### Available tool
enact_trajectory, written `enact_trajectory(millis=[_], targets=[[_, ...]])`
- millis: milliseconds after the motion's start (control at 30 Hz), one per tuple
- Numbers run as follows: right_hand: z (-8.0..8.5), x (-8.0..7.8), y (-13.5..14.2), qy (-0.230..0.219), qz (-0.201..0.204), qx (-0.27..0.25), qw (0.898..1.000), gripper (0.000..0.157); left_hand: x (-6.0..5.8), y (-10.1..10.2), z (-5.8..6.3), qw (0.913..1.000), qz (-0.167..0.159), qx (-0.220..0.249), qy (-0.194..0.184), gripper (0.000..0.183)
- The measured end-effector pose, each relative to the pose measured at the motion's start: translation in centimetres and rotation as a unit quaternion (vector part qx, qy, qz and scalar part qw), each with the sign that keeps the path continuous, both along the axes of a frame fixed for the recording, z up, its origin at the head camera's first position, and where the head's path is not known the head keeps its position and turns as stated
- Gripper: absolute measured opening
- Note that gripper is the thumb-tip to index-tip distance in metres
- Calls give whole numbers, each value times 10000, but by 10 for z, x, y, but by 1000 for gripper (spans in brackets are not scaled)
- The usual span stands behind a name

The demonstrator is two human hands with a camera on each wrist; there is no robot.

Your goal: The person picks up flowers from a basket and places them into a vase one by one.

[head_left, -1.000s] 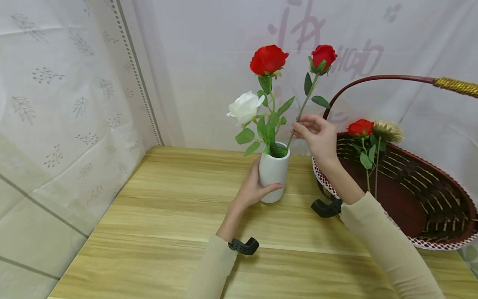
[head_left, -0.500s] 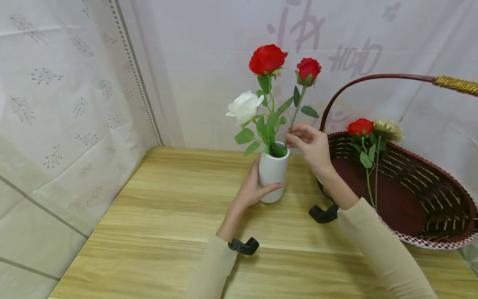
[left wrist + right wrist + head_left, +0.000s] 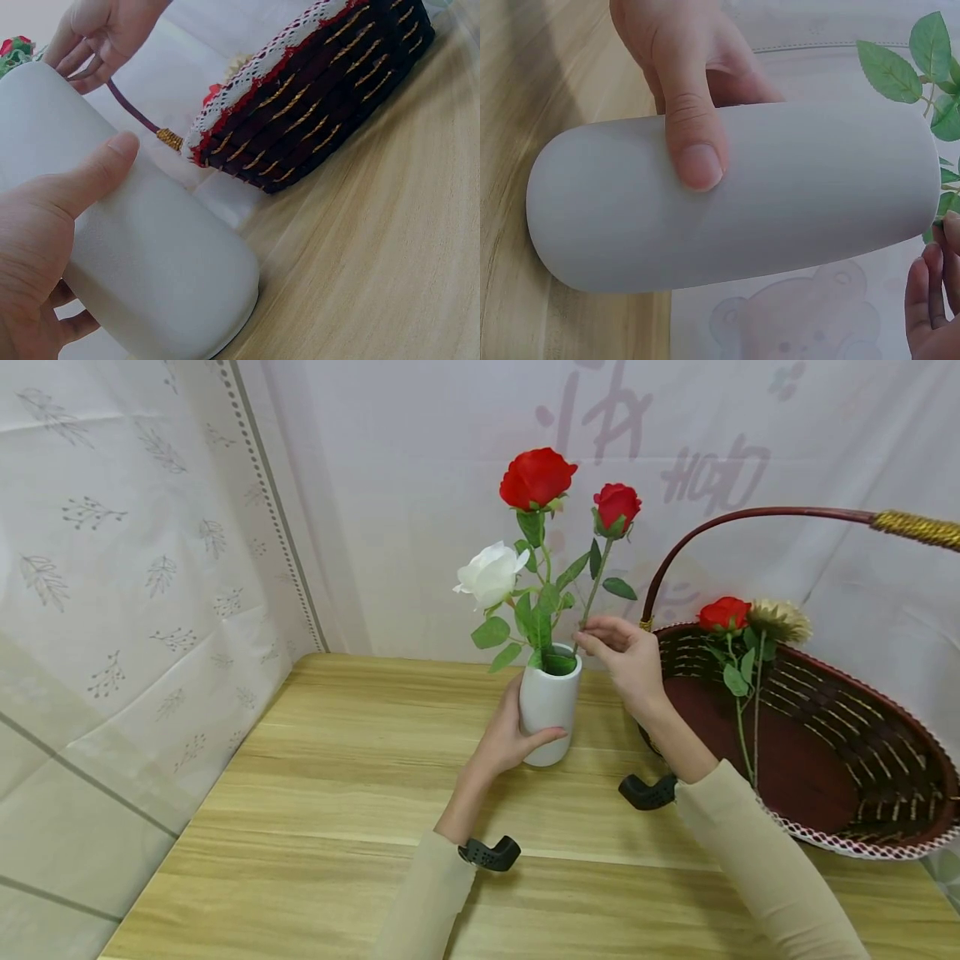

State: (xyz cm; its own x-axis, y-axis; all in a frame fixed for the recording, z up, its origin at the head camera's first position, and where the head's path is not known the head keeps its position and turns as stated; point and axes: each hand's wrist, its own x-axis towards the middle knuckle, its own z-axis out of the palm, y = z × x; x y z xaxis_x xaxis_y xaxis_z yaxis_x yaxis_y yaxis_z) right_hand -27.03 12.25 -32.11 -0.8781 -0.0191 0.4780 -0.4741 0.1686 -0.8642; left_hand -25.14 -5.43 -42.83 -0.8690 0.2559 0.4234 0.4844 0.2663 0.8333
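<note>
My left hand point(image 3: 506, 735) grips the white vase point(image 3: 549, 714), which stands on the table; in the left wrist view the thumb lies across the vase point(image 3: 165, 247) and fingers show behind it. Just over the rim, my right hand point(image 3: 626, 660) pinches the stem of a red rose point(image 3: 617, 508) whose lower end goes into the vase mouth. A larger red rose point(image 3: 537, 479) and a white rose point(image 3: 491, 575) lean out of the vase to the left. The right wrist view shows green leaves point(image 3: 891, 71) by the rim.
To the right stands a dark woven basket point(image 3: 892, 768) with a tall handle point(image 3: 795, 512). Inside lean a red rose point(image 3: 723, 614) and a cream flower point(image 3: 780, 622). Patterned white cloth point(image 3: 420, 527) hangs behind the wooden table point(image 3: 337, 760).
My right hand has moved down and left with the red rose, bringing its stem lower into the vase. The left hand and the vase have stayed in place.
</note>
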Motion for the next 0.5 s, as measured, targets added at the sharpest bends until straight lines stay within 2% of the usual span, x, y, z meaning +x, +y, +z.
enact_trajectory(millis=[167, 233, 400, 467, 500], targets=[[-4, 2, -2, -142, 51, 260, 9995, 24, -16, 1, -21, 9999, 83, -52, -33, 98], [-5, 3, -3, -161, 60, 306, 9994, 24, -18, 1, -25, 9999, 89, -72, -37, 98], [-7, 3, -5, -108, 84, 243, 9996, 25, -20, 1, -26, 10000, 75, -51, 19, 98], [-8, 3, -5, -117, 68, 286, 9995, 25, -13, 0, -17, 10000, 57, -55, 2, 97], [-9, 3, -5, -138, 46, 308, 9994, 25, -13, 0, -17, 10000, 56, -62, 2, 97]])
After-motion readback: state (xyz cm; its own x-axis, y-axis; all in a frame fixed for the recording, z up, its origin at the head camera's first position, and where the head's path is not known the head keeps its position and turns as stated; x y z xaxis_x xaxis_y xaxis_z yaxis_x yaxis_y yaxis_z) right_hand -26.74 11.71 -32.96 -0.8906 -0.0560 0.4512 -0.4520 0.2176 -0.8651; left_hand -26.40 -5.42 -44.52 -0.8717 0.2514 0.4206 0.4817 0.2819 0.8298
